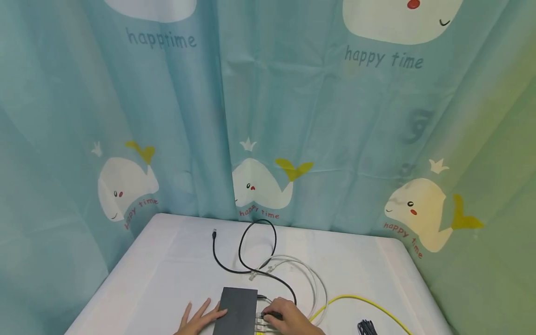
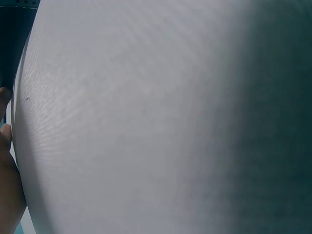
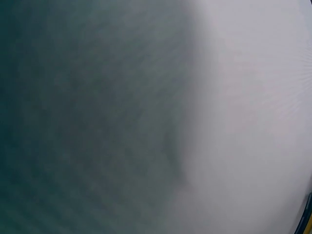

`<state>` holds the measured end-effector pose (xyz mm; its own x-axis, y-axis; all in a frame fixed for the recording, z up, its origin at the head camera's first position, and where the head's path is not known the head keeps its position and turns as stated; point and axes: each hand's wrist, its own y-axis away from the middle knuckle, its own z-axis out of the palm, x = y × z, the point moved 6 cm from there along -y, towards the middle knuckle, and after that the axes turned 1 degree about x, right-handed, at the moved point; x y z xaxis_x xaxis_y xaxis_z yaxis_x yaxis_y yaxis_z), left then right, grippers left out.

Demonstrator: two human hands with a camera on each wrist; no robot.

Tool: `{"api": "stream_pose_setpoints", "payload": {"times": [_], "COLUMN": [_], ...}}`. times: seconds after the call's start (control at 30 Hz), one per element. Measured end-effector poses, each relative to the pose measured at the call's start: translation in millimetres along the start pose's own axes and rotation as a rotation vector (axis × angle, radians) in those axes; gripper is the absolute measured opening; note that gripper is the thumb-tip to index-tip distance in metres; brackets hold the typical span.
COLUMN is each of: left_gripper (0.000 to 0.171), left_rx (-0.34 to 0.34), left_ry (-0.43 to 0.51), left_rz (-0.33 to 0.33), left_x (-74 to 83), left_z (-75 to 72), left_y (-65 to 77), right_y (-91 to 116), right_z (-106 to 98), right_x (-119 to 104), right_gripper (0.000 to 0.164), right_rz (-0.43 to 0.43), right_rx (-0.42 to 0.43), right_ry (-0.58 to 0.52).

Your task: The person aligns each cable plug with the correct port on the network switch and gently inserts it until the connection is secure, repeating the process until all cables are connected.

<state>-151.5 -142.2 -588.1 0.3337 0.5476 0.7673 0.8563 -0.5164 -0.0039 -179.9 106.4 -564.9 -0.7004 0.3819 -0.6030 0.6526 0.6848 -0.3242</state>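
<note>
A flat black box [image 1: 236, 309], like a network switch, lies on the white table at the bottom of the head view. My left hand [image 1: 200, 320] has its fingers spread, with fingertips resting on the box's left edge. At the box's right side, my right hand [image 1: 290, 318] pinches the black plug [image 1: 274, 315] of a black network cable [image 1: 279, 279] beside the row of ports. White plugs [image 1: 261, 322] sit at the ports just below; whether the black plug is seated I cannot tell. In the left wrist view, part of the left hand [image 2: 9, 183] shows at the edge.
The black cable's other plug [image 1: 214, 234] lies farther back. White cables [image 1: 315, 274] loop behind the right hand. A yellow cable [image 1: 368, 301] runs off to the right, near a bundled black cord [image 1: 366, 327]. A whale-print curtain [image 1: 335, 139] surrounds the table [image 1: 176, 260].
</note>
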Motion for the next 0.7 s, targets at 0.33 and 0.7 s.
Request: {"api": "stream_pose_setpoints", "payload": {"times": [0.33,0.7], "left_gripper": [0.050,0.063], "left_rx": [0.009,-0.078], "left_ry": [-0.009,0.115], "left_rz": [-0.023,0.084], "left_x": [-3.5,4.8], "left_z": [7.9,-4.5], "left_y": [7.5,4.5], "right_y": [6,-1], "right_z": [9,0], "right_x": [0,3], "right_gripper": [0.020,0.013], "right_rz": [0.040,0.020], "right_rx": [-0.035,0.050], "right_ry": [-0.052,-0.038]}}
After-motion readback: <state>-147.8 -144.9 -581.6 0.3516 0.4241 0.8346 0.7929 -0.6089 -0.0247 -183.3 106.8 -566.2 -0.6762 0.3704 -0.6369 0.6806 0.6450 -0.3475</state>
